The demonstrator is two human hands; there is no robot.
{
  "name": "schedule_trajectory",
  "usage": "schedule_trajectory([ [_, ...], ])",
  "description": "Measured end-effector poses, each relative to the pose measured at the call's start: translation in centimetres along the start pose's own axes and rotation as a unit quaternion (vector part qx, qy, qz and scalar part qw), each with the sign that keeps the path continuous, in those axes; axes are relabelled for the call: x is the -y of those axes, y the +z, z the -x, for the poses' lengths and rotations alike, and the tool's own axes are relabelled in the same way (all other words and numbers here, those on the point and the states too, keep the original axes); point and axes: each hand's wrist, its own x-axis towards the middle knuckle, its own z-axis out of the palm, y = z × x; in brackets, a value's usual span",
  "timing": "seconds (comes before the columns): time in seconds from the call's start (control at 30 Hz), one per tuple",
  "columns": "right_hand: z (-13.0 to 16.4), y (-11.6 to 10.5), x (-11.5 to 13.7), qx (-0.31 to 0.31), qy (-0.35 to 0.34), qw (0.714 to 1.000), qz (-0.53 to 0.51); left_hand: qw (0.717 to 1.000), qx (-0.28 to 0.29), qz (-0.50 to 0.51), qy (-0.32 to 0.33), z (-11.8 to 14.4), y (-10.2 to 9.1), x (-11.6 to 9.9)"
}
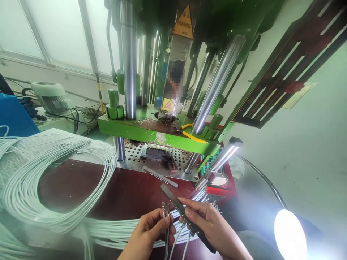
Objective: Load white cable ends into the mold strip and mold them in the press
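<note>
- I'm loading wire ends into the dark metal bar [181,208], so I'd keep that bar steady and tilted as it is, and bring each metal tip to its slot in line with it rather than at an angle.
- My left hand [148,231] is nearly closed: thumb and fingers pinch two wire ends [166,209], their small metal tips standing upright just left of the bar.
- My right hand [214,225] is curled round the bar's lower half, fingers on top, gripping it firmly; the upper end juts free toward the green press [151,131].
- A few white wires [177,238] already hang from the bar between my hands; I can't tell how well they are seated.
- The big coil of white cable [54,187] lies on the dark red table [127,195] to my left, well apart from the bar.
- I'd mind the lamp [290,234] glare at lower right, which washes out detail there.
</note>
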Motion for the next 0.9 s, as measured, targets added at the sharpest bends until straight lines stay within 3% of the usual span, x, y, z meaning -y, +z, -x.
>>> schedule_trajectory([
  [0.4, -0.1, 0.1, 0.2, -0.018, 0.013, 0.999, 0.025, 0.992, -0.049, -0.113, -0.013, -0.1, 0.3, -0.5],
  [0.7, -0.1, 0.5, 1.1, 0.015, -0.026, 0.999, 0.040, 0.995, -0.030, -0.077, -0.047, -0.4, 0.8, -0.5],
  [0.9, 0.0, 0.8, 1.3, 0.015, -0.027, 0.997, 0.069, 0.993, -0.067, -0.081, -0.057, -0.3, 1.2, -0.9],
])
